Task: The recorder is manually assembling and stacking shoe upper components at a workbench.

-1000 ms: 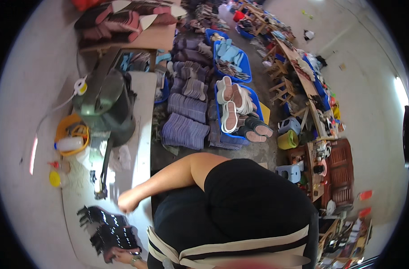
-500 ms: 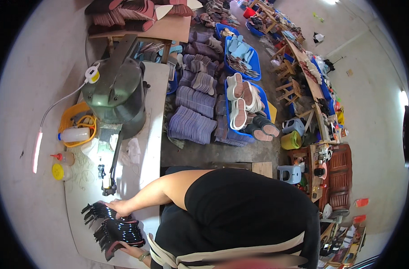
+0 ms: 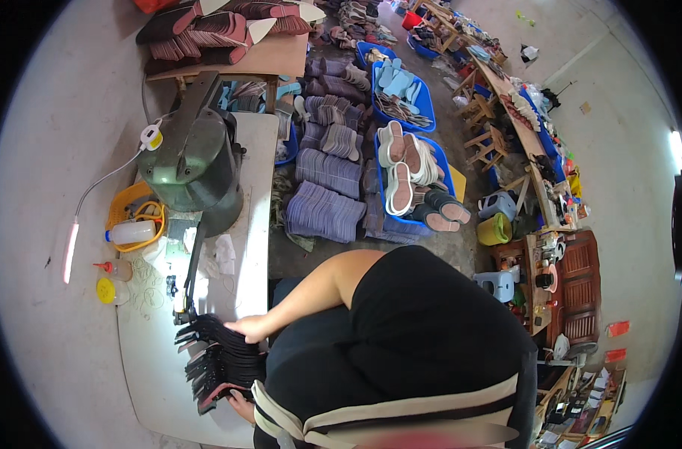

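Note:
A fanned stack of thin, curved black shoe pieces (image 3: 232, 364), some with a pinkish face showing, lies on the white tabletop (image 3: 150, 389) close to my body. My right hand (image 3: 250, 328) presses on the far end of the stack, thumb and fingers closed on its edge. At the near end, my left hand (image 3: 241, 405) holds the stack from the other side, its fingers partly hidden by the pieces and my clothing. Just beyond the stack stands a dark green machine (image 3: 191, 161), its slim arm and foot reaching down towards the pieces.
A yellow basket (image 3: 140, 243) with a bottle, plus glue-type bottles (image 3: 115, 290), sits along the wall side. Stacks of purplish-grey sole-shaped pieces (image 3: 322, 212) cover the floor to the right. Blue tubs (image 3: 446, 168) hold soles. A wooden table (image 3: 292, 56) stands beyond the machine.
Both hands and the black pieces have shifted right, nearer my body. Two spread-out groups of pieces now sit together as one tighter stack.

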Demonstrator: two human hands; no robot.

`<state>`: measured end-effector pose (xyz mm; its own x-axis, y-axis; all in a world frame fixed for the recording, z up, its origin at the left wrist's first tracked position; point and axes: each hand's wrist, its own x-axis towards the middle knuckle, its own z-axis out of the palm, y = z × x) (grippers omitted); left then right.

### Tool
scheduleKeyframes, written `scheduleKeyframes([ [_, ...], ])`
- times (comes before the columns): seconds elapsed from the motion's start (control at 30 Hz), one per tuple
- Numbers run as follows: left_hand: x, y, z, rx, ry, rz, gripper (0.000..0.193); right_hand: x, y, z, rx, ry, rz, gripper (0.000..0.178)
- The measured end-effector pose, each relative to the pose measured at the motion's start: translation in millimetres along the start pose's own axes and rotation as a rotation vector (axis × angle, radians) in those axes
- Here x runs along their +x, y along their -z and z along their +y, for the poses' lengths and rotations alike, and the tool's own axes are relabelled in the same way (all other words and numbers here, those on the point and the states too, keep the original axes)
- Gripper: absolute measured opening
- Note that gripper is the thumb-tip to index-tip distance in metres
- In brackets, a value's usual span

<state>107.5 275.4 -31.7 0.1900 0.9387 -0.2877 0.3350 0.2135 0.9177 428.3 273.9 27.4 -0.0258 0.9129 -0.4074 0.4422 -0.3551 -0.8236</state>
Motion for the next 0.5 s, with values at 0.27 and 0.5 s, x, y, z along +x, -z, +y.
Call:
scheduleKeyframes([
  [0.27,46.2,13.6,19.8,0.017,0.238,0.001,0.057,-15.8,37.4,-1.5,-0.341,0.113,-0.058,0.043],
  [0.5,23.0,19.9,74.5,-0.049,0.279,-0.067,0.057,1.0,28.6,-50.5,-0.223,0.402,-0.244,0.029],
])
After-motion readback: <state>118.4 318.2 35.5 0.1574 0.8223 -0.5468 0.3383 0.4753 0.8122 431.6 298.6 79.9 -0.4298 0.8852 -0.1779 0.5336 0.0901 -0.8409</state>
